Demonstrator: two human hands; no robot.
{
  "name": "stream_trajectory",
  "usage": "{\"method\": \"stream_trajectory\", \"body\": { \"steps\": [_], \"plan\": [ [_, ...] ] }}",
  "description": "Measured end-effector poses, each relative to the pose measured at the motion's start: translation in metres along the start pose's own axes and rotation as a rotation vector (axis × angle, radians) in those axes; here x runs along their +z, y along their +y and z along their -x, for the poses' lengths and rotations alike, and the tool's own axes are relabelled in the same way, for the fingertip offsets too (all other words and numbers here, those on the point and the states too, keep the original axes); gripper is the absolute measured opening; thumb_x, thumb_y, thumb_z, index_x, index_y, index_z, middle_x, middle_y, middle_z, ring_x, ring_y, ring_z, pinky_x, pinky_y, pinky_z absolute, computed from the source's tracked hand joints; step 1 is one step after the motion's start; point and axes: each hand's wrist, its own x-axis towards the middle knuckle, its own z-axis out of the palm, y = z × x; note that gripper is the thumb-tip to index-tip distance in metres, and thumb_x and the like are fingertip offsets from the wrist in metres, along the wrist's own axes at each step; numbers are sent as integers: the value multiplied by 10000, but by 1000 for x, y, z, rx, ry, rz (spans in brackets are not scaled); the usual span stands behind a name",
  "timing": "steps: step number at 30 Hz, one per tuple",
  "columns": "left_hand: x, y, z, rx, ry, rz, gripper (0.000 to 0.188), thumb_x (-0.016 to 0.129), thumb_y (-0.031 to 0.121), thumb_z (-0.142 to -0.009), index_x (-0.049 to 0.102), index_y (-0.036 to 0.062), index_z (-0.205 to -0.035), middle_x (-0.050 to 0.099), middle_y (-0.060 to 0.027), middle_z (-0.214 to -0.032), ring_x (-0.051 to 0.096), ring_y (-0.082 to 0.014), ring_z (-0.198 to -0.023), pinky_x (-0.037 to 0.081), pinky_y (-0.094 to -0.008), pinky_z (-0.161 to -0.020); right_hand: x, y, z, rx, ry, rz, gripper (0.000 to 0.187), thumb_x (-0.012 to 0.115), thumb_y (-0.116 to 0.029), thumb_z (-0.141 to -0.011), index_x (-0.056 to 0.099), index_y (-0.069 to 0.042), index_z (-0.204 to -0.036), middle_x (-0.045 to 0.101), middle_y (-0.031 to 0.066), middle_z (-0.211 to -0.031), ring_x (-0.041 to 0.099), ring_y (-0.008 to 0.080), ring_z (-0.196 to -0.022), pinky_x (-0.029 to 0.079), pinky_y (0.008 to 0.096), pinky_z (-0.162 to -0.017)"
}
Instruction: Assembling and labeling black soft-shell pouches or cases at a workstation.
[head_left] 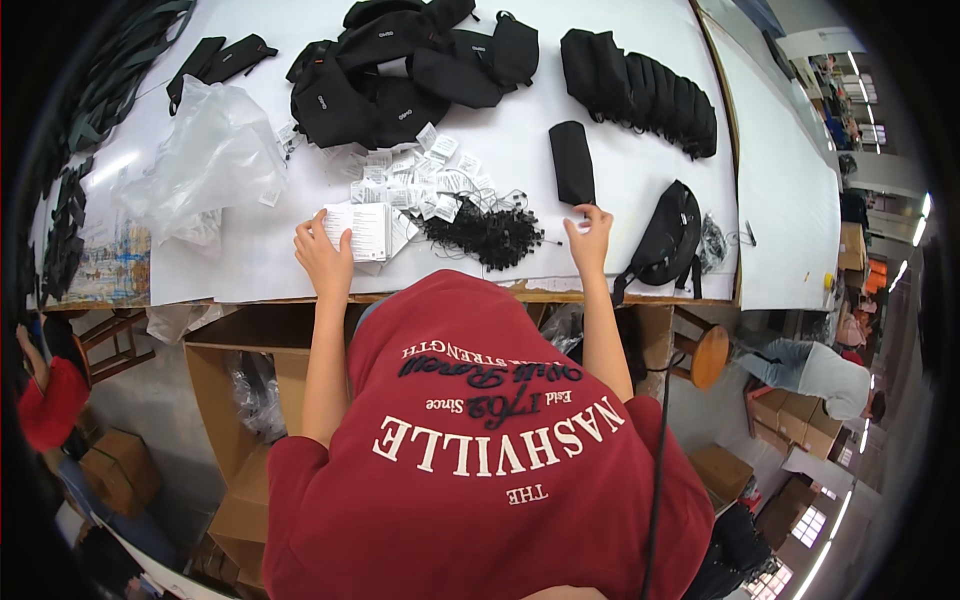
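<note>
The black pouch (572,163) lies on the white bench (622,190), directly beyond the right hand (590,240) and slightly left of it. The right hand is the nearer one. Its forefinger is at the near end of the pouch; contact cannot be confirmed. The right thumb stands apart from the forefinger, and no grasp is visible.

The long axis of the pouch runs away from the person, with the far end leaning slightly left. The near end points toward the right fingers. Which end opens cannot be determined.

The left hand (328,262) is well apart from the pouch, with a heap of black cords (490,232) between. Its fingers are spread at the left edge of a stack of white cards (358,232), touching it; whether they grip cannot be determined.
</note>
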Motion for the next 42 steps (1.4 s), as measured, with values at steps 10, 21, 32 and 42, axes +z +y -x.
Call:
{"method": "stream_trajectory", "body": {
  "steps": [10, 21, 32, 42],
  "plan": [
    [10, -30, -6, -81, -136, 74, 604, 708, 343, -775, 494, 26, -1243, 477, -147, -1158, 458, -327, -1096, 357, -435, -941, -15, 22, 50, 35, -248, 156, 139, 679, -144, -775, 583, -53, -816, 527, 111, -864, 572, 300, -786, 465, 383, -698],
    [-4, -13, 0, -69, -86, 146, 523, 697, 274, -792, 532, -4, -1204, 485, -174, -1174, 468, -331, -1101, 387, -409, -934, -40, 24, 40, 124, -209, 380, 216, 673, -148, -771, 554, -99, -944, 505, 133, -1016, 589, 358, -822, 483, 433, -702],
    [-37, 17, -16, -282, -513, 871, 459, 624, 133, -847, 461, -51, -1235, 589, -148, -1113, 566, -226, -999, 438, -310, -864, -3, -8, 29, -137, -411, 294, 138, 652, -96, -782, 547, -61, -864, 553, 102, -858, 600, 308, -749, 478, 406, -641],
    [-105, 124, 3, -259, -716, 1358, 543, 600, 181, -899, 330, 46, -1351, 512, -93, -1178, 508, -149, -1042, 400, -290, -924, -63, -205, 28, 109, -529, -919, 73, 617, -51, -870, 569, -34, -922, 423, -81, -635, 344, -3, -562, 253, 174, -502]
  ]
}}
